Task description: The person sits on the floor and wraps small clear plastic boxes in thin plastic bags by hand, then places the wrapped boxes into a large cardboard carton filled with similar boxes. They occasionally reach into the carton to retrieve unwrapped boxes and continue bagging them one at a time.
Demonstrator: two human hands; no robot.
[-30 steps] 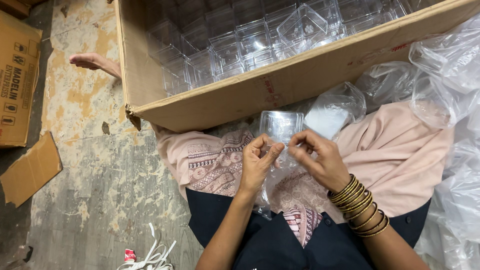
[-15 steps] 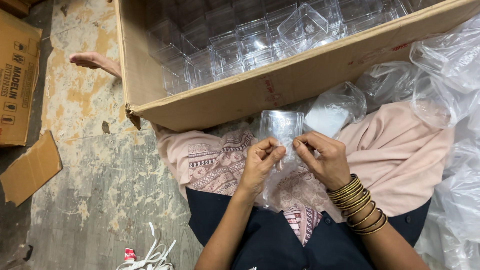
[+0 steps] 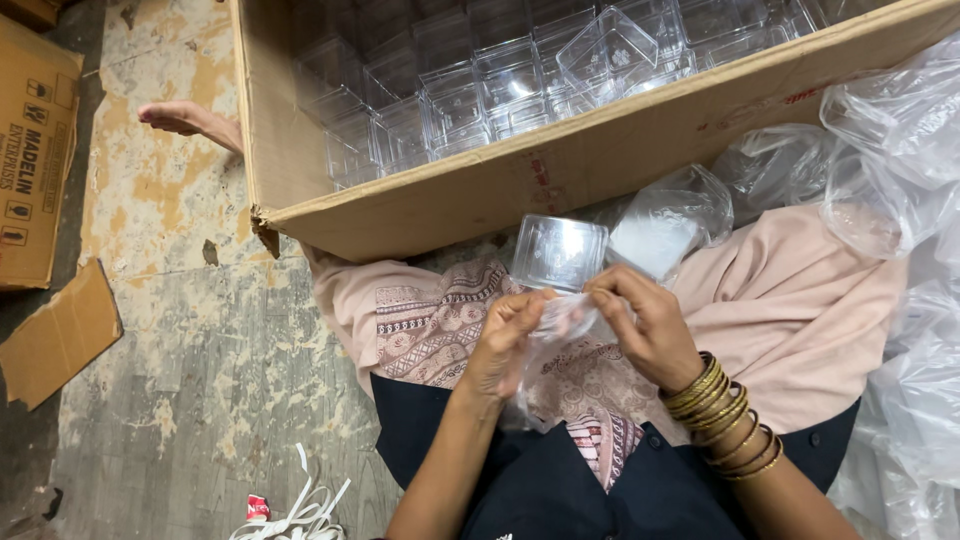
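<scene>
Our left hand [image 3: 505,340] and right hand [image 3: 645,325] pinch the thin plastic bag [image 3: 560,330] between them, the clear box [image 3: 558,252] just beyond our fingertips.

A small packing workroom, worked from the floor. Large open cardboard carton [image 3: 560,170] packed with rows of clear plastic boxes [image 3: 500,90]. Just right of the carton, heaps of crumpled clear plastic bags [image 3: 890,150]. Left of it, worn, stained concrete floor [image 3: 170,330], a flattened printed carton [image 3: 35,160] and a torn cardboard scrap [image 3: 55,335]. Below-left, loose white strapping [image 3: 295,515].
</scene>
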